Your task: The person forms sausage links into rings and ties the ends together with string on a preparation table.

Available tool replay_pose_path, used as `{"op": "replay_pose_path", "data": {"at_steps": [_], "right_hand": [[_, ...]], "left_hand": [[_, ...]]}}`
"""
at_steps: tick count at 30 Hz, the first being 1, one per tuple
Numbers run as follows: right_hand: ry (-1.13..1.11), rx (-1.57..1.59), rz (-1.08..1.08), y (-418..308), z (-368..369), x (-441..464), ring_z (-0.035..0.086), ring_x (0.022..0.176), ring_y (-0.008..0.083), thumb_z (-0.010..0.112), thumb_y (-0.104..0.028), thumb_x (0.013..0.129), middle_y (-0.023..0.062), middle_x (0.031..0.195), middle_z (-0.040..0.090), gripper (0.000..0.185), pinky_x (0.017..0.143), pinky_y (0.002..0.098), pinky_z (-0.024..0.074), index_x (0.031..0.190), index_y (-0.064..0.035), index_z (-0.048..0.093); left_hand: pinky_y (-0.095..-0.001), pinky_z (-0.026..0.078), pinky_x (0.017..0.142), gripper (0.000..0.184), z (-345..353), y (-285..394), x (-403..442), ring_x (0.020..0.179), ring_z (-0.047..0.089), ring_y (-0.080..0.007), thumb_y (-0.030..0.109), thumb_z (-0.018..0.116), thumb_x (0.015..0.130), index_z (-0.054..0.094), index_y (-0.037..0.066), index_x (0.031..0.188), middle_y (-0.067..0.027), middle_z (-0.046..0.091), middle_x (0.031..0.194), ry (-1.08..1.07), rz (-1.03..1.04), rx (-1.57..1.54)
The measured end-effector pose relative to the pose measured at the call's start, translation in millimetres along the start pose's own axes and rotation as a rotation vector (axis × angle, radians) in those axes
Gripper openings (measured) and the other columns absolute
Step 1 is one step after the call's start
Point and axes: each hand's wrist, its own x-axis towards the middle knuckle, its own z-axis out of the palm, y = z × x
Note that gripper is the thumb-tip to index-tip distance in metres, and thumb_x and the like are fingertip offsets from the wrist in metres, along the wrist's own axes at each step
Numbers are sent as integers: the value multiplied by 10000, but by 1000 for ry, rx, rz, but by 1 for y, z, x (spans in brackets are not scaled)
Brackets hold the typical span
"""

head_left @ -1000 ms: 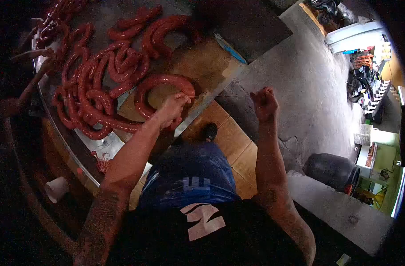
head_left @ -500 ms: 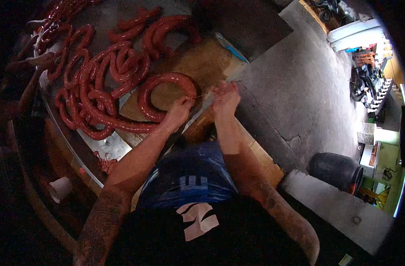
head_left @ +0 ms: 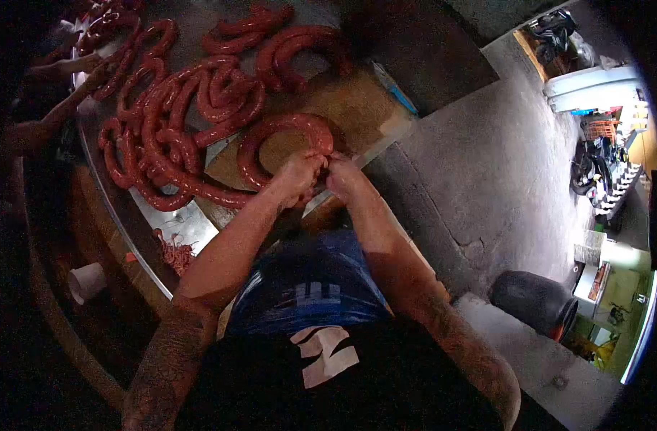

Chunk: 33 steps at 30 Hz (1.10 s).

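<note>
A thick red sausage [head_left: 251,147] lies curled in a loop on the brown board [head_left: 354,108]. At its near end, my left hand [head_left: 300,176] is closed, fingers bent against the tip. My right hand [head_left: 345,177] meets it there, closed in a pinch; the thin string it held half a second ago is too fine to see now. The fingers hide the sausage's tip. Left of the loop is a heap of long, glossy sausages [head_left: 174,140]. A bundle of string [head_left: 176,255] rests near the table edge, beside my left forearm.
Another person's arms [head_left: 73,68] reach over the table's far left side. A metal edge [head_left: 109,197] borders the table, with a white cup [head_left: 88,281] beyond it. A blue-edged item [head_left: 399,93] lies at the board's corner. To the right are concrete floor [head_left: 486,165] and a dark barrel [head_left: 533,302].
My hands were apart with a thin string between them. Now the right hand has come left and down to meet the left at the sausage's end. The view has shifted slightly.
</note>
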Motion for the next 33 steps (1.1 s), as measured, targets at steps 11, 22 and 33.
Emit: {"op": "replay_pose_path", "data": {"at_steps": [11, 22, 33], "right_hand": [[-300, 354, -437, -71, -16, -85, 576, 994, 238, 633, -200, 873, 87, 1004, 585, 177, 927, 419, 434, 913, -34, 589], [-71, 123, -577, -137, -141, -28, 511, 756, 181, 500, -221, 949, 4, 749, 506, 189, 886, 414, 399, 820, -89, 540], [-303, -252, -399, -133, -179, 37, 514, 691, 154, 570, -221, 917, 14, 720, 478, 163, 623, 303, 411, 918, -71, 508]], "left_hand": [[-405, 482, 638, 232, -5, -31, 10, 704, 618, -326, 199, 455, 925, 593, 12, 939, -179, 609, 771, 180, 569, 585], [-431, 435, 864, 348, 13, -22, -8, 994, 564, -365, 304, 530, 909, 522, 31, 1124, -218, 587, 1054, 2, 334, 727], [-436, 495, 780, 236, -170, -7, -165, 825, 654, -313, 226, 694, 639, 703, 111, 845, -98, 678, 810, 391, -353, 1754]]}}
